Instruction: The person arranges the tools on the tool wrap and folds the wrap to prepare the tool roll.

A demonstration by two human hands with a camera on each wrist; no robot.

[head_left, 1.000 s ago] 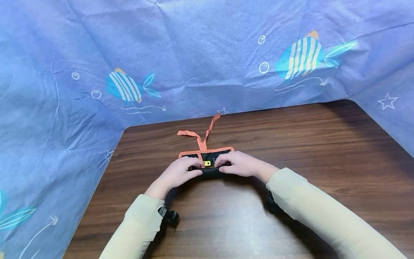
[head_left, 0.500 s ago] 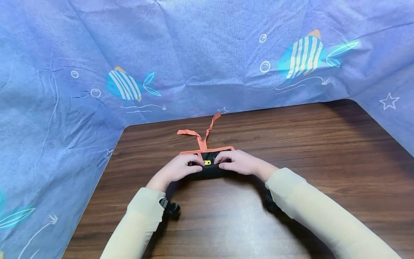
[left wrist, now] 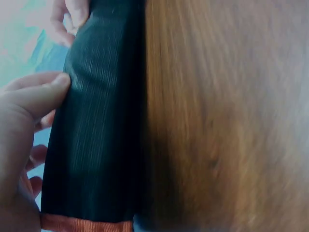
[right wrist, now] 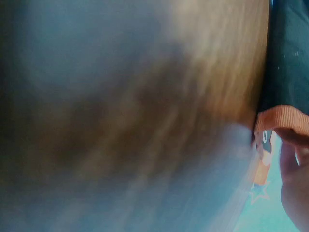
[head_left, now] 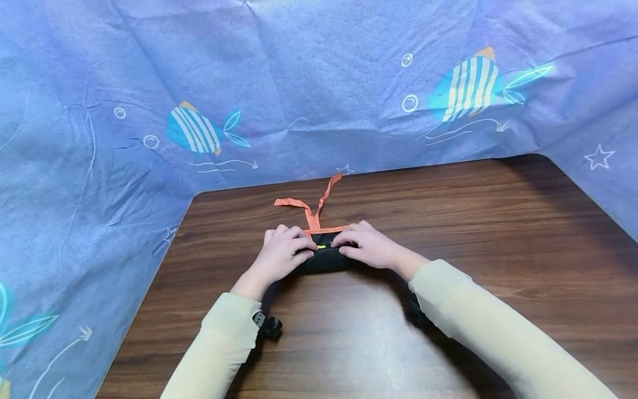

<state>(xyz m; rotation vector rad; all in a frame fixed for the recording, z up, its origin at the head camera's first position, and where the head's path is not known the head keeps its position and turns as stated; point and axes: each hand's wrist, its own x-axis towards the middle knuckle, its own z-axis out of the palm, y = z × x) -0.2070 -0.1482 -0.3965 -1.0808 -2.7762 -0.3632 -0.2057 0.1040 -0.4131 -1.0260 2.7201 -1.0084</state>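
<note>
A black roll-up fabric pouch [head_left: 324,262] with orange edging lies partly rolled toward the back left of the table. My left hand [head_left: 284,249] pinches its rolled near side, fingers over the top and thumb in front. My right hand [head_left: 366,246] grips the roll the same way, a short gap to the right. Between the fingertips shows a small yellow mark [head_left: 321,247]. Orange ties [head_left: 310,213] spread flat behind the pouch. In the left wrist view the roll's smooth black face [left wrist: 96,121] ends in an orange edge [left wrist: 87,224]. The right wrist view catches the other orange-trimmed end [right wrist: 285,117].
The brown wood-grain table [head_left: 473,233] extends widely to the right and in front of the pouch. Blue cloth [head_left: 319,83] printed with fish hangs behind the table and along its sides. Black wrist cameras sit under both sleeves.
The roll has turned away from me, covering more of the flat part and most of the yellow mark. My left fingers have shifted up and forward over it; my right hand has barely moved.
</note>
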